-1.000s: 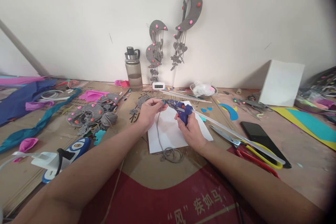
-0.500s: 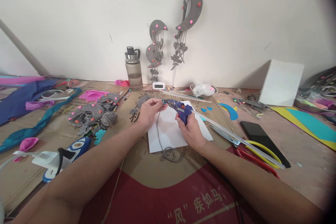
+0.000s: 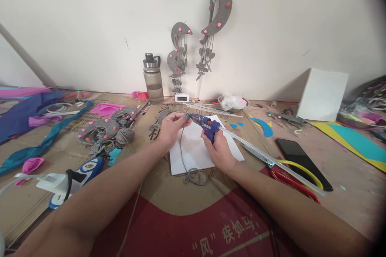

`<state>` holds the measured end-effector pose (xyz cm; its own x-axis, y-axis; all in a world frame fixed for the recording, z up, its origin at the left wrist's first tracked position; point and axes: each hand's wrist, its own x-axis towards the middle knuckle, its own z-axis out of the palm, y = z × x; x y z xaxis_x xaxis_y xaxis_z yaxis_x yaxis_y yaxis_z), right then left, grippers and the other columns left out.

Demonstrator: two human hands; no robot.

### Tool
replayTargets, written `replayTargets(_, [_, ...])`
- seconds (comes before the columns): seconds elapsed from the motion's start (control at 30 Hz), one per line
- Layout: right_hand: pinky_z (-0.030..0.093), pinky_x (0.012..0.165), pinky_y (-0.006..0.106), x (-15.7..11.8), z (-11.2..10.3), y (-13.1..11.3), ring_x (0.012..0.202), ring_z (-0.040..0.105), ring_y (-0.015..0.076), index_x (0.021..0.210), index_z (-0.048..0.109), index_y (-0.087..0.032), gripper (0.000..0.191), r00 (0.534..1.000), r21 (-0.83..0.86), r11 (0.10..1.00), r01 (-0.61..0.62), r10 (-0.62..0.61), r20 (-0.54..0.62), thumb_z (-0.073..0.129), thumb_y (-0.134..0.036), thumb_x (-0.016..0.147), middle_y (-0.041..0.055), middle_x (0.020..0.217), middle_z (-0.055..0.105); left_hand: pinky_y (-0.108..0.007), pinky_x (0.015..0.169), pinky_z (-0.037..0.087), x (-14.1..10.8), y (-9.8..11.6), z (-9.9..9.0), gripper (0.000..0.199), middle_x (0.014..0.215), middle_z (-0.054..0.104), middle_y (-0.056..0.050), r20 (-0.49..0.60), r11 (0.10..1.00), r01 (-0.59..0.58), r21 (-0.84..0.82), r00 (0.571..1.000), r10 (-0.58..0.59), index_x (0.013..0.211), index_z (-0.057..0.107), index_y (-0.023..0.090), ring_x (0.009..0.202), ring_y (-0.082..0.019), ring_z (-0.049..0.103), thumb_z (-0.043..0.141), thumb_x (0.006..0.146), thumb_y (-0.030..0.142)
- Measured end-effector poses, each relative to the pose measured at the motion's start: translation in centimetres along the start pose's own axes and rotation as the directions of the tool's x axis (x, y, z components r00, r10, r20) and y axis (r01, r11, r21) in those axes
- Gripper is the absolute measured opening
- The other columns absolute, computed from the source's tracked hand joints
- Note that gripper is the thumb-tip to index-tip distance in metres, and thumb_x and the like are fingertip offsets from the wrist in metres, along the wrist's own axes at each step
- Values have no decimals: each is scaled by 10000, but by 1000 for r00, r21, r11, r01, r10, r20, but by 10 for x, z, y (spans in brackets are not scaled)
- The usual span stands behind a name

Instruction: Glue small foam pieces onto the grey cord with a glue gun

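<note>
Pointing the glue gun point(image 3: 212, 127) at the small teal piece point(image 3: 187, 116)

You hold the small teal piece with your left hand point(image 3: 172, 129); the thumb and fingertips are closed narrowly on it. The nozzle of the glue gun is very near this piece, but I cannot tell if they touch. Your right hand point(image 3: 221, 149) is wrapped around the handle; the position of the trigger finger is not clear to me. From below your left fingers, a grey cord point(image 3: 181, 144) hangs down and ends in loose loops near the front edge of a white board point(image 3: 193, 150), which lies under your hands on the cardboard point(image 3: 157, 192).

From the rear of the glue gun, a long clear glue stick point(image 3: 256, 148) slants to the right, above the scissors point(image 3: 297, 184) with red and yellow handles. Beside these lies a black phone point(image 3: 295, 154). On the left, grey moon shapes point(image 3: 105, 128) with pink and orange dots lie in a pile, next to a ball of grey yarn point(image 3: 126, 135). Farther away, a bottle point(image 3: 154, 86) and a small white clock point(image 3: 181, 98) stand near the wall point(image 3: 90, 28), where more grey moons point(image 3: 223, 12) hang.
</note>
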<state>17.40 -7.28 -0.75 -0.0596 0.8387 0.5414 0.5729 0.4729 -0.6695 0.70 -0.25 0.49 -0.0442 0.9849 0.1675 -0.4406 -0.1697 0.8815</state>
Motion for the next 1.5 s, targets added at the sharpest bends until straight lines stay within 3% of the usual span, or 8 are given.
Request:
replayTargets(0.33, [479, 820, 432, 0, -1, -3, 879, 586, 235, 1019, 470, -206, 213, 999, 46, 998, -41, 41, 1, 471, -371, 885, 118, 1000, 613, -347, 764, 536, -1, 2, 2, 284, 679, 655, -23, 1, 1000, 22, 10, 1000, -22, 721, 626, 125, 651, -147, 666, 822, 593, 286])
replayTargets(0.5, [497, 599, 303, 11, -4, -5, 624, 571, 133, 1015, 453, -214, 207, 969, 349, 905, -245, 234, 76, 491, -352, 866, 62, 977, 659, -346, 774, 535, 4, 4, -3, 284, 684, 658, -21, -56, 1000, -1, -23, 998, 0, 745, 605, 133, 688, -159, 677, 807, 608, 278])
replayTargets(0.73, [352, 386, 220, 38, -16, 10, 405, 498, 106, 800, 472, -199, 143, 767, 133, 764, -631, 589, 254, 577, -295, 785, -20, 553, 586, -346, 787, 548, 10, 3, -8, 268, 703, 676, -23, -66, 992, -114, 57, 991, 117, 787, 606, 136, 714, -165, 690, 768, 645, 296])
replayTargets(0.87, [416, 459, 244, 48, -30, 1, 471, 567, 129, 740, 514, -182, 121, 682, -18, 723, -691, 660, 315, 544, -272, 816, 26, 609, 630, -324, 759, 550, 8, 6, -5, 260, 701, 678, -23, -44, 989, -120, 84, 991, 124, 773, 618, 135, 712, -163, 687, 774, 633, 289])
replayTargets(1.03, [443, 623, 315, 52, -44, -13, 692, 663, 242, 786, 638, -134, 406, 786, -612, 710, -349, 577, 221, 502, -509, 858, 169, 770, 696, -321, 742, 547, 4, 8, -1, 283, 702, 679, -17, -21, 991, -105, 79, 994, 107, 799, 640, 130, 681, -151, 679, 790, 621, 291])
replayTargets(1.17, [439, 712, 359, 48, -41, -14, 875, 646, 295, 889, 634, -123, 357, 930, -735, 658, -164, 352, 107, 485, -447, 880, 209, 919, 678, -330, 747, 544, 4, 7, 1, 296, 737, 691, -24, -5, 990, -103, 92, 995, 103, 843, 674, 127, 683, -150, 679, 785, 630, 300])
replayTargets(1.33, [445, 733, 322, 47, -20, -28, 779, 588, 183, 843, 497, -198, 86, 997, -187, 980, -66, 73, 28, 509, -283, 831, 55, 828, 621, -345, 748, 539, 1, 9, 2, 268, 773, 698, -43, 56, 961, -180, 210, 983, 172, 877, 692, 143, 723, -173, 676, 735, 695, 335])
replayTargets(1.5, [464, 740, 306, 51, 11, -53, 814, 594, 147, 907, 417, -230, 317, 949, 499, 809, -309, 299, 101, 638, -323, 700, -6, 863, 614, -315, 804, 504, -4, 23, 4, 99, 951, 691, -73, 186, 676, -521, 521, 843, 506, 789, 719, 189, 950, -194, 626, 688, 741, 269])
